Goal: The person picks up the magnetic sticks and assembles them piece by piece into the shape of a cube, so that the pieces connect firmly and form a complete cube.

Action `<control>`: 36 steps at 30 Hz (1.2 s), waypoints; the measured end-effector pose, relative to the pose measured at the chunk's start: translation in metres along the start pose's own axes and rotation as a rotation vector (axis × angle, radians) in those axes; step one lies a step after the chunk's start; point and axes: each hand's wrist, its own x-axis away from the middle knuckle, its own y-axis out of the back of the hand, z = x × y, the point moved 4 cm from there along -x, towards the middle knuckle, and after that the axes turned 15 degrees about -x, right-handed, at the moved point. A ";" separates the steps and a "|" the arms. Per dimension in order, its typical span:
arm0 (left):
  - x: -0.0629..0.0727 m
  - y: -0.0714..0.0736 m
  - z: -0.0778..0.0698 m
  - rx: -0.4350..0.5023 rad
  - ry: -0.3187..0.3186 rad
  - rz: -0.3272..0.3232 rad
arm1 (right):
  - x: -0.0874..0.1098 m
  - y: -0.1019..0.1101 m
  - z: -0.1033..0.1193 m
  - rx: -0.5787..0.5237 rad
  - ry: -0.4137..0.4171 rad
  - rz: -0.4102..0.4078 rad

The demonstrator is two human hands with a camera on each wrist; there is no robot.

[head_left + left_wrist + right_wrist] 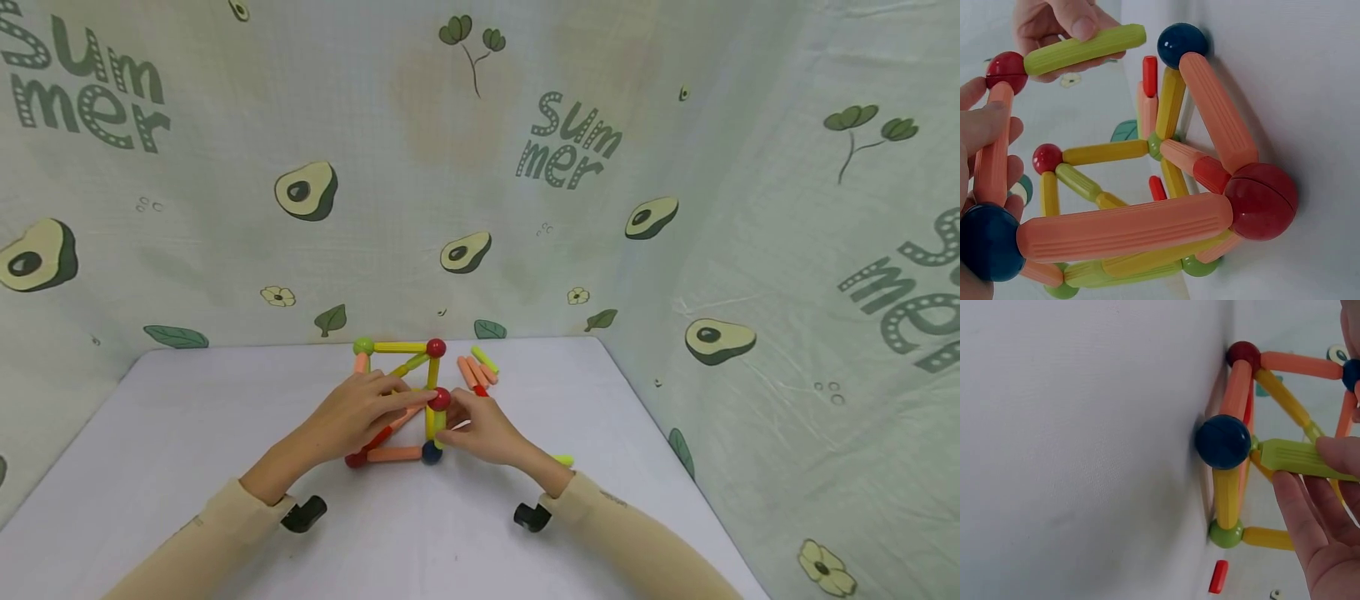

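A frame of coloured rods and balls stands on the table. My left hand (pixel 363 412) grips a salmon rod (pixel 992 156) along its top, between a red ball (pixel 439 399) and a blue ball (pixel 990 242). Thumb and fingers of my right hand (pixel 483 429) pinch a lime green rod (pixel 1085 50), whose upper end meets that red ball. The green rod's lower end hangs just above a dark blue ball (pixel 1222 442) at the near base corner, with a small gap in the left wrist view. A yellow rod (pixel 1226 497) and a salmon rod (pixel 395 454) join this base ball.
Several loose salmon rods (pixel 468 372), a lime rod (pixel 485 359) and a red rod (pixel 480 390) lie behind my right hand. Another lime rod (pixel 564 459) shows partly under my right wrist. A printed cloth (pixel 390 275) hangs behind the white table (pixel 247 400).
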 end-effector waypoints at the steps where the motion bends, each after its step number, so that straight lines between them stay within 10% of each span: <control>1: 0.000 0.000 0.000 0.000 0.001 0.001 | -0.001 -0.001 0.000 -0.003 0.003 0.001; 12: 0.000 0.004 0.002 0.018 0.015 0.016 | -0.004 -0.009 -0.006 0.037 -0.001 -0.007; 23: 0.036 0.013 0.021 -0.020 0.268 -0.057 | -0.011 0.003 -0.008 0.056 0.002 -0.033; 36: 0.046 0.002 0.017 0.080 0.241 -0.028 | -0.008 0.092 -0.038 0.366 -0.151 -0.074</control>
